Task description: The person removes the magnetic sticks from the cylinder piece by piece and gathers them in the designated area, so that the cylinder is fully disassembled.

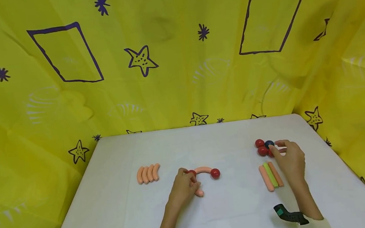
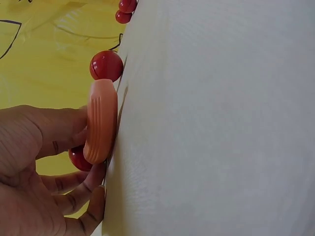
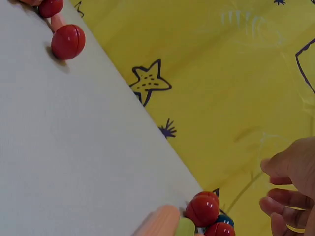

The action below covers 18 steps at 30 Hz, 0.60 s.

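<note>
My left hand (image 1: 182, 189) grips a red ball (image 2: 78, 158) between thumb and fingers, low over the table. A curved peach stick (image 1: 203, 169) runs from that ball to a second red ball (image 1: 215, 173). Another curved peach stick (image 2: 102, 123) reaches from the held ball toward me, partly hidden by the hand in the head view. On the right side, my right hand (image 1: 290, 160) hovers beside a cluster of red balls (image 1: 262, 151) and a blue ball (image 1: 269, 143). Its fingers are loosely bent, and the right wrist view shows a gap between them and the balls (image 3: 203, 209).
Several curved peach sticks (image 1: 148, 174) lie side by side at the left. Below the ball cluster, a straight peach stick (image 1: 266, 178), a green stick (image 1: 270, 175) and an orange stick (image 1: 275, 174) lie together. A yellow patterned curtain (image 1: 178, 74) borders the white table (image 1: 231, 212).
</note>
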Each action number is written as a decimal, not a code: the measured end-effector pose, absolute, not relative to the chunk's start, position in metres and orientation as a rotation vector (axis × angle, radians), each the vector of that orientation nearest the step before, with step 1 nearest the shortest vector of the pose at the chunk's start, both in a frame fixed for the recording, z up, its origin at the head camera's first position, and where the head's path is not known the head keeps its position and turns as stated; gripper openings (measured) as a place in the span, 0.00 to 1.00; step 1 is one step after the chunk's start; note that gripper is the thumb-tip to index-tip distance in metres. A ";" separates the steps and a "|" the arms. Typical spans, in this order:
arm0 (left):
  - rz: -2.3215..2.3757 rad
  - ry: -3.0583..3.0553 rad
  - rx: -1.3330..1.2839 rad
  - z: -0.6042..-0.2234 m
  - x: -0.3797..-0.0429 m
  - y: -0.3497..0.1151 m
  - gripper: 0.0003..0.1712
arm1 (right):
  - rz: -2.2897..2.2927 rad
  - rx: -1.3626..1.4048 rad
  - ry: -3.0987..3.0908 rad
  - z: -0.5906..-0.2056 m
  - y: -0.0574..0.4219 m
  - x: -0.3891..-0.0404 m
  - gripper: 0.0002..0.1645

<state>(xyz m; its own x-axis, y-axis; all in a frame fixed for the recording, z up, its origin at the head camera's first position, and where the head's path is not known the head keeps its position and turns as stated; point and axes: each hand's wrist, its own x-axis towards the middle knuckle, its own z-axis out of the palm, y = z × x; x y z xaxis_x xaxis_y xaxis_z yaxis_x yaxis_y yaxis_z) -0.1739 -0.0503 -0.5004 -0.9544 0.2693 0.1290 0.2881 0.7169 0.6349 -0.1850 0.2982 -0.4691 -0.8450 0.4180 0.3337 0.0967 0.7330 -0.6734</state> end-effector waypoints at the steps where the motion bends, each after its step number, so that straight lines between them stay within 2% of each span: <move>1: -1.069 -2.885 -0.469 -0.500 -0.174 -0.051 0.09 | 0.921 -0.318 -2.463 -0.467 0.294 -0.185 0.17; 7: -1.194 -2.885 -0.286 -0.497 -0.173 -0.052 0.12 | 0.936 0.164 -2.587 -0.468 0.262 -0.192 0.09; 11: -1.257 -2.887 -0.121 -0.494 -0.171 -0.052 0.15 | 0.942 0.412 -2.710 -0.479 0.235 -0.196 0.10; 18: -1.205 -2.961 -0.051 -0.493 -0.168 -0.050 0.14 | 1.022 0.704 -2.820 -0.493 0.192 -0.194 0.17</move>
